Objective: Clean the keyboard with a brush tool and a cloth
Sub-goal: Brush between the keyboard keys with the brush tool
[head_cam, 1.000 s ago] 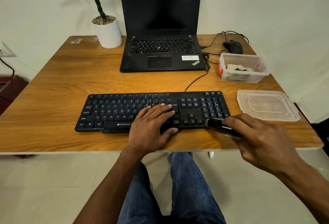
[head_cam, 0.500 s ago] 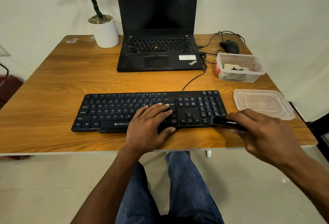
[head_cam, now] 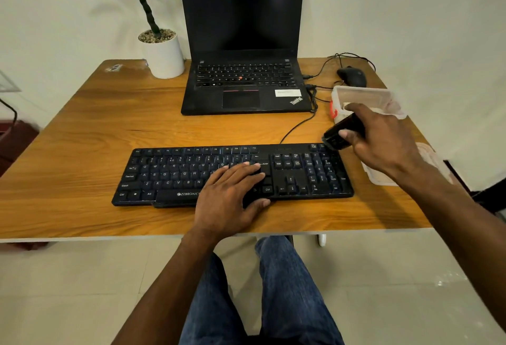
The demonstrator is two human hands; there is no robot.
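The table (head_cam: 82, 153) at centre frame is smooth, grained wood with a soft sheen, the keyboard (head_cam: 191, 169) on it matt black plastic, the box (head_cam: 383, 101) at right clear plastic, and the pot (head_cam: 164, 57) at upper left smooth, white and glossy.

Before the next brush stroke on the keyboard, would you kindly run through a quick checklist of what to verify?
1. Keyboard steadied: ok, left hand lies flat on it.
2. Brush gripped: ok, in right hand.
3. Brush on the keys: not ok, it is above the far right corner.
4. Number pad clear of fingers: ok.
5. Cloth within reach: cannot tell; something pale lies in the tub.
6. Debris left on keys: cannot tell.
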